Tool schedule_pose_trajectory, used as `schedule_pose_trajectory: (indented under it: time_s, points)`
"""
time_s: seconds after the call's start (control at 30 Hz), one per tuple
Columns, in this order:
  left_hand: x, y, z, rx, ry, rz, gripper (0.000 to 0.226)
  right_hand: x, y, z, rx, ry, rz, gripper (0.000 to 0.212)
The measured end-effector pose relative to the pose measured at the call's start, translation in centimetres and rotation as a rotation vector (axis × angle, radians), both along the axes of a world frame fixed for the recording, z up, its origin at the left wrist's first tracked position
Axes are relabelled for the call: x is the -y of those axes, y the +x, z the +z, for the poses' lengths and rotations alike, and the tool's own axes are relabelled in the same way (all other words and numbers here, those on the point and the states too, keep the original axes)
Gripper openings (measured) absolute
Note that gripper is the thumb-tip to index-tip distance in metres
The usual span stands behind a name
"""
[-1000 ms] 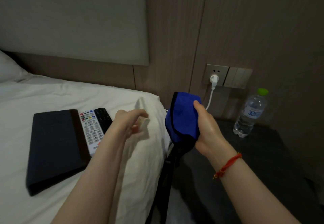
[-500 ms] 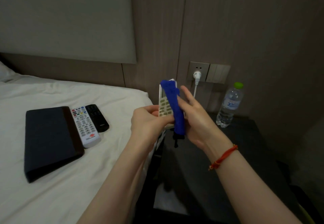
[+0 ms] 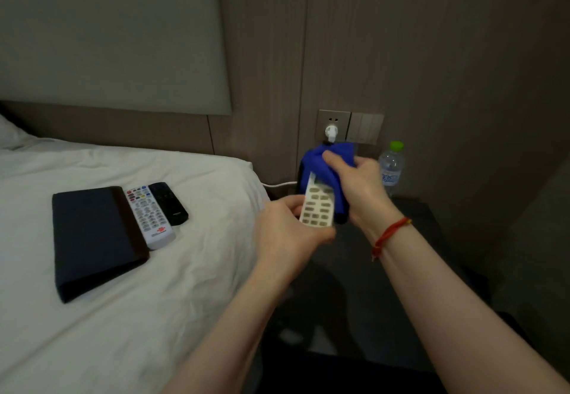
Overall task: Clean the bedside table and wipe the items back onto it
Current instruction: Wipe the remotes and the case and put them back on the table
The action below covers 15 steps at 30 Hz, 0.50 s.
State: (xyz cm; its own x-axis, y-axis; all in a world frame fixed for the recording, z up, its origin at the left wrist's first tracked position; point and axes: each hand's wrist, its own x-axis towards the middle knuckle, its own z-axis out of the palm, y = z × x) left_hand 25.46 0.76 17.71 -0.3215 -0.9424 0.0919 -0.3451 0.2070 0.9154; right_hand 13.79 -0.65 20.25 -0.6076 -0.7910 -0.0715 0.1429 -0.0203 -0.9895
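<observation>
3 remotes: white AC remote [image 3: 317,205] in hands above the bedside table [image 3: 416,270], 2 lying on bed [image 3: 154,285] w/ 1 dark folder [image 3: 92,239]. 1 water bottle [image 3: 391,168] standing at table's back. Left hand [image 3: 287,233] is gripping remote's lower end; right hand [image 3: 357,186] is clutching blue cloth [image 3: 327,165] over its top.

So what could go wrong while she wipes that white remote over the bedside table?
The left hand grips only the bottom end of the white remote, so the right hand pushing the blue cloth could lever it loose onto the table. The cloth is also close to the white plug and might snag it.
</observation>
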Motion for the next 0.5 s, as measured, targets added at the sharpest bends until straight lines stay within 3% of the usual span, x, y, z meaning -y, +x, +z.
schedule_pose_trajectory:
  time_s: [0.1,0.2,0.4,0.5]
  points:
    - [-0.3,-0.4,0.1,-0.007,-0.013,-0.002,0.039,-1.1,-0.1,0.2,-0.024,0.038,0.054,0.024]
    - [-0.1,-0.8,0.4,0.043,-0.063,-0.005,0.03,-3.3,1.0,-1.0,0.1,0.129,0.223,0.026]
    - [-1.8,-2.1,-0.1,0.031,-0.101,-0.086,0.036,-2.6,-2.1,0.0,0.062,0.001,-0.032,0.018]
    - [-1.3,-2.5,0.0,-0.003,-0.093,-0.035,0.031,-3.7,-1.1,-0.6,0.105,0.088,0.104,0.017]
